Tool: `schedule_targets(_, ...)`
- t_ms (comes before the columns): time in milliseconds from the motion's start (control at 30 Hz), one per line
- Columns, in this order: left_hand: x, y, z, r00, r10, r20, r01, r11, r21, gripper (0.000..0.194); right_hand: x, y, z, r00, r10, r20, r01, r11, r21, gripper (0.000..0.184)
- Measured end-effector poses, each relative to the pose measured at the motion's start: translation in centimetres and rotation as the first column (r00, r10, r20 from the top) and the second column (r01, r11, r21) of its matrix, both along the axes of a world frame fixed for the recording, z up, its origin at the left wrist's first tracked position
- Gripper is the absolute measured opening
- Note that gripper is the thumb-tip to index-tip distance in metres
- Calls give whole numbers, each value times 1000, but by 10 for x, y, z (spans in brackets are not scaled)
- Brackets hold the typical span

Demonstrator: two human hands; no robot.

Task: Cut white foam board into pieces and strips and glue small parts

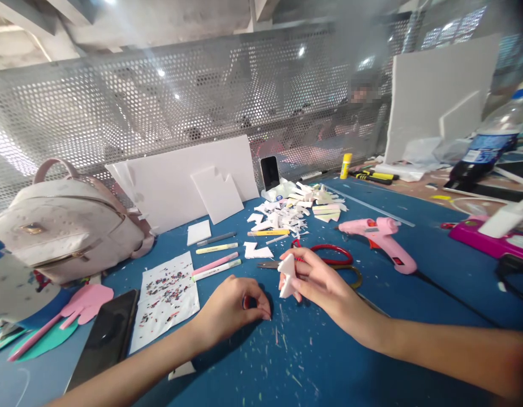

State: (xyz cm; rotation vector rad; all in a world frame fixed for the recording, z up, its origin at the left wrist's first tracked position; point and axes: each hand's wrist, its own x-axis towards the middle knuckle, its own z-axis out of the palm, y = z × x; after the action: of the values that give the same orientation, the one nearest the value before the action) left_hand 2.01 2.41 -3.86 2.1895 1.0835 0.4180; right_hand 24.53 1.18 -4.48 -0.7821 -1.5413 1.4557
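My right hand [318, 285] holds a small white foam piece [287, 277] pinched between thumb and fingers, lifted just above the blue table [329, 350]. My left hand [236, 308] rests on the table to its left with fingers curled and fingertips pressed down; whatever lies under them is hidden. Red-handled scissors [329, 260] lie just behind my right hand. A pink glue gun [380, 237] lies further right. White foam scraps [286, 215] are piled behind.
A white backpack [61, 226] sits at left, with a black phone [106, 336] and a paper sheet of cuttings [165, 297] nearer me. Pens [216, 257] lie mid-table. Foam boards [180, 181] lean on the mesh fence. A bottle [485, 147] and pink tray [485, 240] stand right.
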Motion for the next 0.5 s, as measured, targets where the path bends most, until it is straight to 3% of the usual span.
schedule_targets(200, 4, 0, 2, 999, -9, -39, 10, 1000, 18, 6, 0, 2, -2, 1000, 23, -6, -23, 1000, 4, 32)
schedule_targets(367, 8, -15, 10, 994, -45, -104, 51, 997, 63, 8, 1, 2, -3, 1000, 6, 18, -6, 1000, 2, 33)
schedule_targets(500, -9, -27, 16, 987, -32, -159, 51, 992, 112, 12, -1, 1, 1, 999, 28, 20, -28, 1000, 5, 31)
